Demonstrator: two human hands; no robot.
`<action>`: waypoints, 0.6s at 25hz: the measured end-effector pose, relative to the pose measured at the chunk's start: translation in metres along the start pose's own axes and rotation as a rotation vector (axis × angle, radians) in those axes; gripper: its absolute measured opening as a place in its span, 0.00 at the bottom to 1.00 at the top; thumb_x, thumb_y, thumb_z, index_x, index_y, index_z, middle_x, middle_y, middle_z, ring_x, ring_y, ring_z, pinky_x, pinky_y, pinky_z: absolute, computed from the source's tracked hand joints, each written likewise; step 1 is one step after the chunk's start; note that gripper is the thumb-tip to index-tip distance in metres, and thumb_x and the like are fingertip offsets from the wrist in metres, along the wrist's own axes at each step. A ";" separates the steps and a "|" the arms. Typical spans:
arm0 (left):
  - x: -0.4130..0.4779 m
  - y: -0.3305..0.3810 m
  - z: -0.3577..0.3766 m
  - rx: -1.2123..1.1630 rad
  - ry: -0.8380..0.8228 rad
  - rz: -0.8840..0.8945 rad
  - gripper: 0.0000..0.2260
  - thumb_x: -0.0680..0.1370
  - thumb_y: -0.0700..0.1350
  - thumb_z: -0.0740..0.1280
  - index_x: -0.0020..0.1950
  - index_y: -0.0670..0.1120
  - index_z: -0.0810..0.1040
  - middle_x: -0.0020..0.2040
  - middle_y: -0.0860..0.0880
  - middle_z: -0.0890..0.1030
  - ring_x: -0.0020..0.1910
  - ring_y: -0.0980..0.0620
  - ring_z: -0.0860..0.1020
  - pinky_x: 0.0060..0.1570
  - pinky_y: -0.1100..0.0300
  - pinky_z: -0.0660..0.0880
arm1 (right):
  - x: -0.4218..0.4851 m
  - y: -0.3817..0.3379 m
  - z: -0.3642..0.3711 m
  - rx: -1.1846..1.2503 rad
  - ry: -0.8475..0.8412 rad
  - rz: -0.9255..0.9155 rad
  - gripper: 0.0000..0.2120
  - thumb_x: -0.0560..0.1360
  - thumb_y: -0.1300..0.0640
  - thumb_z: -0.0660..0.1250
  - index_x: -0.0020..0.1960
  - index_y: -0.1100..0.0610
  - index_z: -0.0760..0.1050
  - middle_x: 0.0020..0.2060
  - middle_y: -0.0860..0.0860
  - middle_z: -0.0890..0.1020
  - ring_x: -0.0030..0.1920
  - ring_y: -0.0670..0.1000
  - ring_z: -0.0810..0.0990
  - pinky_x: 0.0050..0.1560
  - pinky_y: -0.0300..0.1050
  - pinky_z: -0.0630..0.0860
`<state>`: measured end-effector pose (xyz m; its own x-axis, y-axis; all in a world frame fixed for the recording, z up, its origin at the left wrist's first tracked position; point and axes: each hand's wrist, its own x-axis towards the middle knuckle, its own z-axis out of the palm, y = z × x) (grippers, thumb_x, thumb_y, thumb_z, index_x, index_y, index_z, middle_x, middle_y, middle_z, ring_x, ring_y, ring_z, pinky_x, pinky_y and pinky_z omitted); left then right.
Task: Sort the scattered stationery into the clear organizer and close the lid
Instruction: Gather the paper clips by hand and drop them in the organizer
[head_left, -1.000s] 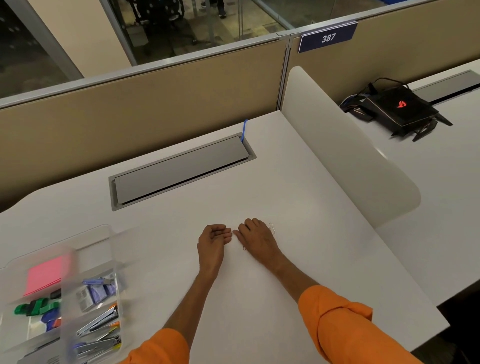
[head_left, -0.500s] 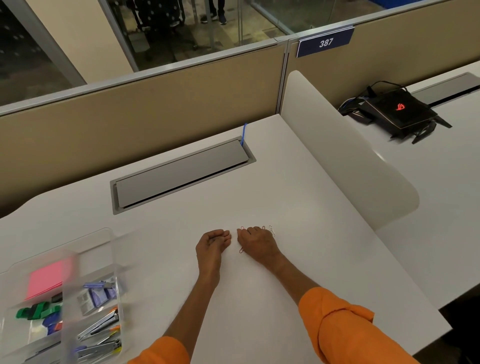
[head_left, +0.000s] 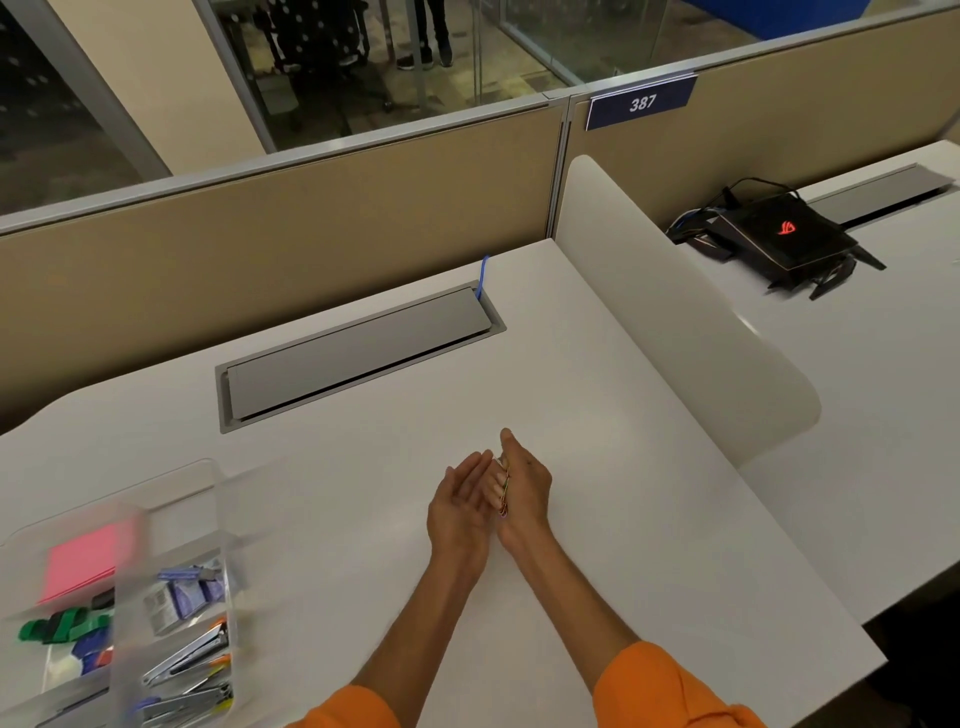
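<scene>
My left hand (head_left: 460, 501) is lifted off the white desk (head_left: 597, 519), palm up and cupped. My right hand (head_left: 527, 488) presses against it edge-on, fingers curled on a small bunch of coloured paper clips (head_left: 505, 496) between the two hands. The clear organizer (head_left: 231, 623) stands at the lower left with its transparent lid (head_left: 182, 483) raised. Its compartments hold pink sticky notes (head_left: 83, 564), green and black binder clips (head_left: 62, 626), staple boxes (head_left: 182, 597) and staplers (head_left: 189, 660).
A grey cable hatch (head_left: 358, 353) is set into the desk behind my hands, with a blue cable (head_left: 484, 275) at its right end. A white curved divider (head_left: 675, 332) borders the right side. A black device (head_left: 779, 241) sits on the neighbouring desk.
Both hands were flat on the desk gathering paper clips. They have since lifted and turned, the left palm facing up, with the clips now held between them.
</scene>
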<state>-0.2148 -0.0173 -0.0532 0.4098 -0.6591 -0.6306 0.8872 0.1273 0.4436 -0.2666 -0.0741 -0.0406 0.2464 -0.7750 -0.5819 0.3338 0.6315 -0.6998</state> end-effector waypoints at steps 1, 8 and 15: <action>-0.003 -0.002 0.005 -0.031 -0.011 -0.019 0.19 0.83 0.48 0.56 0.64 0.35 0.76 0.62 0.38 0.80 0.63 0.42 0.78 0.67 0.49 0.70 | -0.004 0.000 0.001 0.089 -0.012 0.062 0.23 0.75 0.49 0.69 0.27 0.55 0.63 0.22 0.51 0.63 0.20 0.48 0.59 0.20 0.39 0.58; -0.014 0.005 0.022 -0.008 -0.054 0.031 0.18 0.83 0.47 0.57 0.60 0.35 0.78 0.59 0.38 0.82 0.60 0.42 0.80 0.61 0.50 0.74 | -0.018 -0.001 0.005 0.266 -0.097 0.141 0.24 0.74 0.42 0.68 0.29 0.55 0.65 0.19 0.50 0.64 0.17 0.47 0.62 0.17 0.38 0.62; -0.017 0.008 0.027 -0.066 -0.073 0.094 0.19 0.82 0.47 0.58 0.61 0.34 0.78 0.59 0.38 0.82 0.60 0.42 0.80 0.62 0.49 0.73 | -0.026 -0.006 0.017 0.402 -0.117 0.145 0.22 0.76 0.42 0.64 0.32 0.58 0.73 0.25 0.52 0.71 0.23 0.49 0.69 0.24 0.41 0.68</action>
<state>-0.2204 -0.0253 -0.0219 0.4772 -0.6940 -0.5391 0.8587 0.2375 0.4542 -0.2598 -0.0579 -0.0145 0.4105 -0.6910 -0.5950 0.6102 0.6931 -0.3839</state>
